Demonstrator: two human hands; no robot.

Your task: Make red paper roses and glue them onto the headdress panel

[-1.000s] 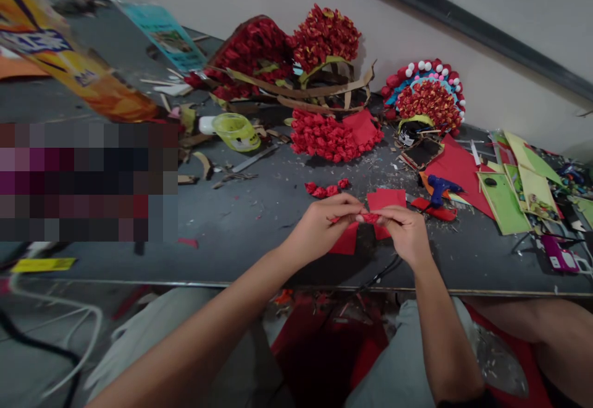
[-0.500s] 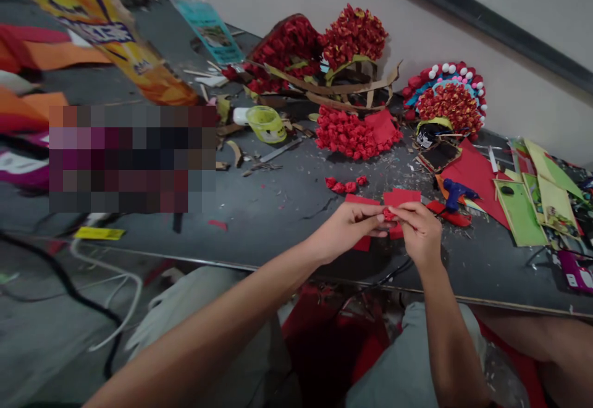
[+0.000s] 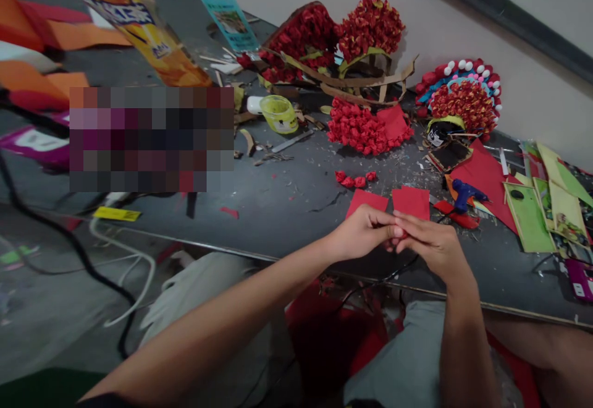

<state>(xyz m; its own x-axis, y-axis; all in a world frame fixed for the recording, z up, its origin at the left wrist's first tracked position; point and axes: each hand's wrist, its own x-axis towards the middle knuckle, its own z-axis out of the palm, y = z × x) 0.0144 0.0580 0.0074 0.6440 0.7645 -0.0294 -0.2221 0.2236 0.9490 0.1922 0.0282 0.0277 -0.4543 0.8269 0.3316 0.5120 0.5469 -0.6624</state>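
Observation:
My left hand (image 3: 364, 235) and my right hand (image 3: 430, 246) meet over the near edge of the dark table (image 3: 278, 210), fingers pinched together on a small crumpled red paper piece (image 3: 399, 236) that is mostly hidden between them. Just beyond my hands lie two flat red paper squares (image 3: 410, 201). Three small red paper rosettes (image 3: 356, 179) lie in a row farther back.
A heap of red paper flowers (image 3: 365, 128), large flower-covered pieces with cardboard strips (image 3: 338, 40) and a round headdress with white beads (image 3: 461, 96) stand at the back. A blue glue gun (image 3: 463, 193), green cards (image 3: 528, 216), a yellow-green cup (image 3: 278, 113) and cables (image 3: 92, 253) lie around.
The view has shifted, so the table sits more to the right. My hands have drawn nearer to me, off the red squares, and closed tighter on the red piece.

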